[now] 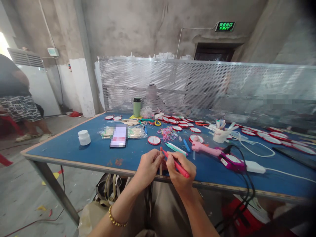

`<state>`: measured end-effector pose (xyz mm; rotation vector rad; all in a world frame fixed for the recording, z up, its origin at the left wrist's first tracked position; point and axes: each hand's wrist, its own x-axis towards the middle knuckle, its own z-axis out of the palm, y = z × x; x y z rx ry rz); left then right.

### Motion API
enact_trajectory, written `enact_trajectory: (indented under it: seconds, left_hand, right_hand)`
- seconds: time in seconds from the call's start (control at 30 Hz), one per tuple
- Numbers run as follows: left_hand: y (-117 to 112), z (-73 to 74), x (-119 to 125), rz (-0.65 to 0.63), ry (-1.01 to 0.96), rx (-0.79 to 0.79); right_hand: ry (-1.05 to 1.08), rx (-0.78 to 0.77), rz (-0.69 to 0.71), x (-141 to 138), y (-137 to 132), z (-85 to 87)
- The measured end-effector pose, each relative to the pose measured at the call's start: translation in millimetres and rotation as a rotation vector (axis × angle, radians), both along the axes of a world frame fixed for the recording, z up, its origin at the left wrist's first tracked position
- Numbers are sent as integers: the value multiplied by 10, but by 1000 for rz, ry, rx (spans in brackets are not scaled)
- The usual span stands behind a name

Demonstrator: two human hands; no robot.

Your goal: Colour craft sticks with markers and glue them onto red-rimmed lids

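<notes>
My left hand (149,166): room over blue table (98,161), near left, to white jar (84,137). Phone (118,135) in way, far left. My right hand (181,168): pink tool (209,150), black cord (250,184) block right. Pens (176,149), red-edged disc (154,140) block far side.

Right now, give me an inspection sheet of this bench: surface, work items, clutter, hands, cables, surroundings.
Surface: blue tabletop, reddish-brown stains near the front edge.
Work items: wooden stick, red at its top; red marker, tip close to that end.
Clutter: phone, white jar, red-rimmed discs, pink-and-purple tool.
Hands: left hand holds the stick; right hand grips the marker.
Cables: black cables hang over the front edge; white cable runs off right.
Surroundings: perforated screen behind the table; lit EXIT sign above.
</notes>
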<state>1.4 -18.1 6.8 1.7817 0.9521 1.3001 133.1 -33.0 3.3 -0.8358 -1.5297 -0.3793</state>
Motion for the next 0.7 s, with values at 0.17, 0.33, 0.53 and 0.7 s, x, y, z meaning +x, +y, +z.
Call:
enact_trajectory:
  seconds: [0.17,0.33,0.53,0.7]
  left_hand:
    - [5,-7,3,16,7,11]
    - [13,-13,3,-8,-16,-3]
    - [5,-7,3,-10,-21,-10]
    - [-7,5,4,-3,-15,-4]
  right_hand:
    - [-12,2,7,0,5,1]
    - [-10,14,-12,7,-1,13]
    - [37,-47,52,13,-12,16]
    - [52,-79,66,18,-13,4]
